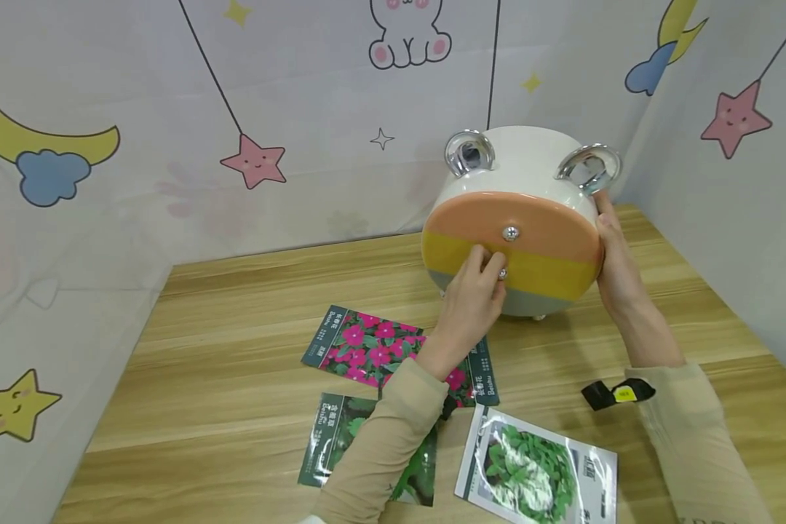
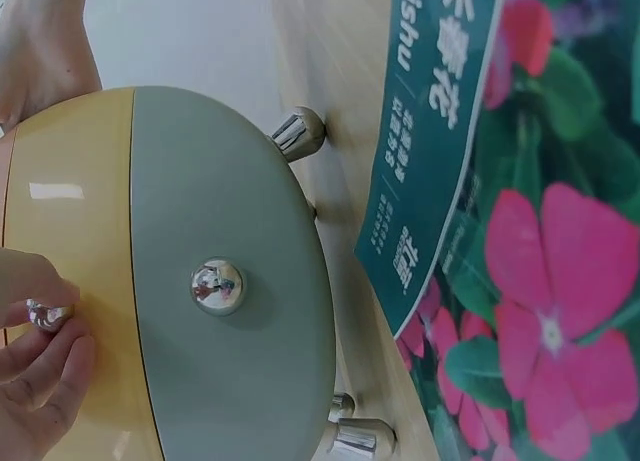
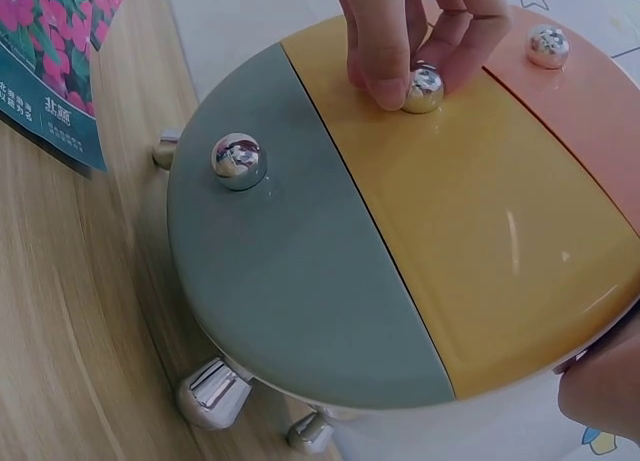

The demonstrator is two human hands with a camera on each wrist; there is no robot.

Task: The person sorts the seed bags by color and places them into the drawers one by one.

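Note:
In the head view, a rounded mini drawer chest (image 1: 550, 156) stands at the back right, white-bodied with silver ring-like ears. Its front has an orange, a yellow (image 3: 500, 241) and a grey-green drawer (image 3: 290, 241), each with a round silver knob. My left hand (image 1: 471, 295) pinches the yellow drawer's knob (image 3: 425, 89) between thumb and fingers. The yellow front looks flush with its neighbours. My right hand (image 1: 618, 266) rests against the chest's right side, below the ear; part of its fingers is hidden behind the body.
Pink-flower seed packets (image 1: 373, 349) lie below the chest, partly under my left forearm. A green-leaf packet (image 1: 337, 429) is nearer me, and a silver-edged packet (image 1: 530, 466) lies front centre. A black strip with a yellow label (image 1: 618, 394) is beside my right sleeve. Printed cloth walls border the wooden table (image 1: 223, 327).

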